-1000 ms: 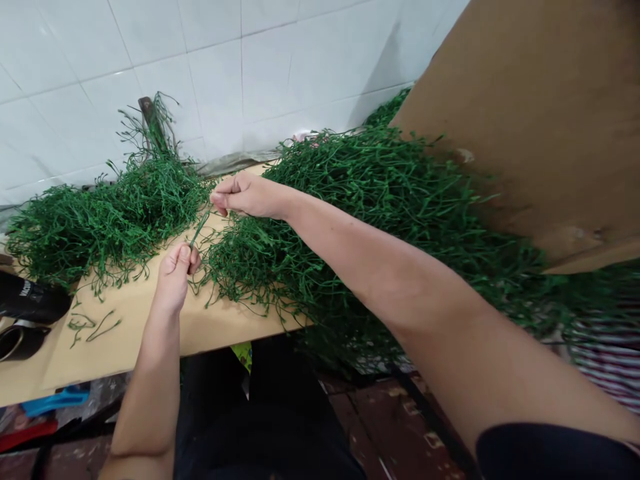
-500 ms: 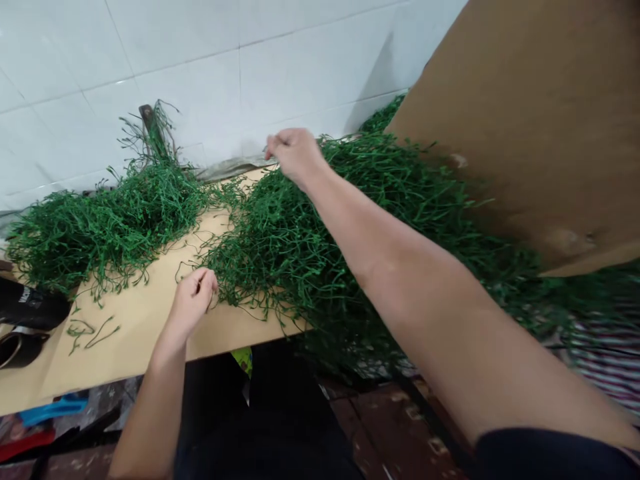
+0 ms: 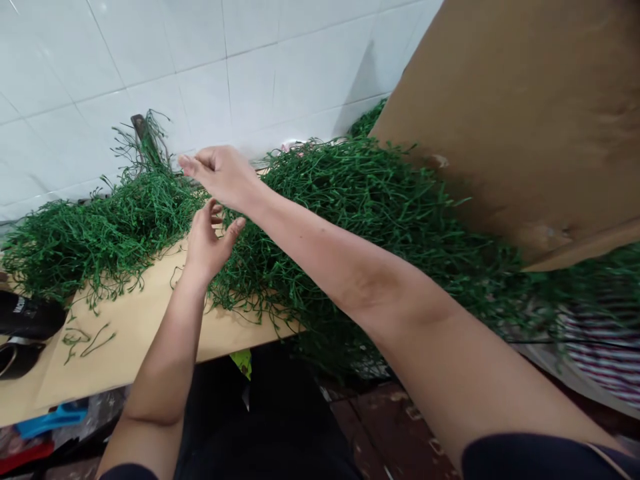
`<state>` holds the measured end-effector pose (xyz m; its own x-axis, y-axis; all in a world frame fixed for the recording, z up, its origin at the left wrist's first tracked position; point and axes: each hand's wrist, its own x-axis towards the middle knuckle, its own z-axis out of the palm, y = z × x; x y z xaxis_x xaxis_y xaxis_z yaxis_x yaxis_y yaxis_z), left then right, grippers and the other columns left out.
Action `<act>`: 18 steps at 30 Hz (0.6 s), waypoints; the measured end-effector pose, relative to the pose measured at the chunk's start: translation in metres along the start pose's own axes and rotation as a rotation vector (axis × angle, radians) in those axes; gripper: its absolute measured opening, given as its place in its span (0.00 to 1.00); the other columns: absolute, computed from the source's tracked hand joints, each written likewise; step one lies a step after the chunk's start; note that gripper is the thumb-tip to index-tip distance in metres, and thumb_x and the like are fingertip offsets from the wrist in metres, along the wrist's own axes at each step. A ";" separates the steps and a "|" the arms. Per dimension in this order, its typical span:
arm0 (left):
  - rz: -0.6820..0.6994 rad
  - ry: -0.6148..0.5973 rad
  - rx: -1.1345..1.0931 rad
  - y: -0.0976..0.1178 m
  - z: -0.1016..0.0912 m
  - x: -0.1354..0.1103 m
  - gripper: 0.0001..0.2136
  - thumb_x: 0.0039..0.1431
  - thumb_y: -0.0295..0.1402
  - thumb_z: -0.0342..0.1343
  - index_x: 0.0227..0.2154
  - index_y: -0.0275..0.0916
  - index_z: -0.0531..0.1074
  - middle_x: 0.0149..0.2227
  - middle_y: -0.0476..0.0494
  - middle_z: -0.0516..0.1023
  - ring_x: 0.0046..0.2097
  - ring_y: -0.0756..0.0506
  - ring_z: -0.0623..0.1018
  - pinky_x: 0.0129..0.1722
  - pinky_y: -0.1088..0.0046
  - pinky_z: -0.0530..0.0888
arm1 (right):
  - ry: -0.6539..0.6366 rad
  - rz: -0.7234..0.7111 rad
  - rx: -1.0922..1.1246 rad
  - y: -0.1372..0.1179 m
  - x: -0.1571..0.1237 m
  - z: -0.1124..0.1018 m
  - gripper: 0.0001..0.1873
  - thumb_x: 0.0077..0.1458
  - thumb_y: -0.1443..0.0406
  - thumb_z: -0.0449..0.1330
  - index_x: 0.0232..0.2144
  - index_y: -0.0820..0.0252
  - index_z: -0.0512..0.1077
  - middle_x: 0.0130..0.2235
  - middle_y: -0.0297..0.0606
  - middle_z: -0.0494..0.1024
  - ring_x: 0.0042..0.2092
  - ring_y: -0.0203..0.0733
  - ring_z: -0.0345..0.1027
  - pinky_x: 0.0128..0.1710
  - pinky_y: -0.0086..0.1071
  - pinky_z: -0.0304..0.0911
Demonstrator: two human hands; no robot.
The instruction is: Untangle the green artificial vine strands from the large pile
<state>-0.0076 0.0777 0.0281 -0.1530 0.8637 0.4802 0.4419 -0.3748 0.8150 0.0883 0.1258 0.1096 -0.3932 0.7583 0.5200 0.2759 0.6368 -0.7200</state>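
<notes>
Over the gap between two heaps of thin green, fork-tipped stems, my right hand [image 3: 223, 175] reaches left with its fingers drawn together; whatever may be between them is too small or hidden. Just below it is my left hand [image 3: 209, 241], thumb apart from the curved fingers, and I see nothing in it. It hovers at the left edge of the larger stem heap [image 3: 350, 180]. The smaller stem heap [image 3: 110, 230] lies to the left of both hands. A few loose stems [image 3: 87, 343] rest on the cardboard [image 3: 135, 327] at the front left.
A large brown cardboard sheet [image 3: 520, 120] leans at the right. White tiled wall [image 3: 165, 40] runs along the back. An upright bar [image 3: 143, 137] with stems stands behind the left heap. At the left edge are black cylindrical objects [image 3: 30, 317]; below lies a blue item [image 3: 53, 419].
My right hand has moved left, from above the large heap to the gap between heaps. My left hand has risen toward it and its fingers have opened.
</notes>
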 end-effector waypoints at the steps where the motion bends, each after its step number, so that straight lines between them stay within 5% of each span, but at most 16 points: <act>1: -0.013 -0.035 -0.060 0.002 0.002 0.002 0.19 0.44 0.41 0.63 0.38 0.36 0.71 0.35 0.42 0.75 0.35 0.49 0.73 0.36 0.73 0.69 | -0.002 0.003 -0.053 -0.003 0.000 0.002 0.27 0.55 0.45 0.48 0.25 0.65 0.65 0.22 0.30 0.54 0.27 0.29 0.52 0.31 0.28 0.49; 5: -0.183 -0.063 -0.385 -0.002 -0.007 0.001 0.12 0.48 0.38 0.61 0.23 0.36 0.67 0.23 0.50 0.71 0.26 0.54 0.69 0.28 0.79 0.66 | -0.060 0.004 -0.058 -0.003 0.001 0.002 0.22 0.56 0.49 0.52 0.31 0.65 0.66 0.27 0.33 0.65 0.31 0.31 0.56 0.36 0.30 0.54; 8: -0.305 0.007 -0.626 -0.008 -0.022 -0.005 0.09 0.46 0.34 0.62 0.23 0.36 0.67 0.25 0.52 0.71 0.25 0.56 0.70 0.25 0.82 0.65 | -0.151 0.061 0.137 0.005 -0.003 0.002 0.17 0.54 0.58 0.59 0.41 0.65 0.66 0.34 0.36 0.70 0.36 0.33 0.62 0.43 0.31 0.59; 12: -0.320 -0.031 -0.786 -0.014 -0.035 -0.013 0.07 0.46 0.30 0.62 0.25 0.36 0.68 0.25 0.52 0.70 0.26 0.57 0.70 0.26 0.82 0.67 | -0.214 0.127 0.365 0.020 -0.013 0.008 0.24 0.52 0.60 0.60 0.49 0.65 0.62 0.35 0.38 0.72 0.38 0.37 0.66 0.46 0.36 0.62; 18: -0.313 -0.042 -0.818 -0.017 -0.037 -0.018 0.08 0.46 0.31 0.62 0.26 0.36 0.68 0.22 0.52 0.68 0.25 0.56 0.69 0.24 0.83 0.66 | -0.141 0.243 0.431 0.030 -0.023 0.015 0.18 0.49 0.58 0.62 0.39 0.63 0.66 0.33 0.37 0.73 0.37 0.35 0.65 0.42 0.33 0.63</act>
<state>-0.0451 0.0565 0.0173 -0.1212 0.9730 0.1963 -0.3902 -0.2286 0.8919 0.0926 0.1256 0.0697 -0.4851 0.8323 0.2680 -0.0004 0.3063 -0.9519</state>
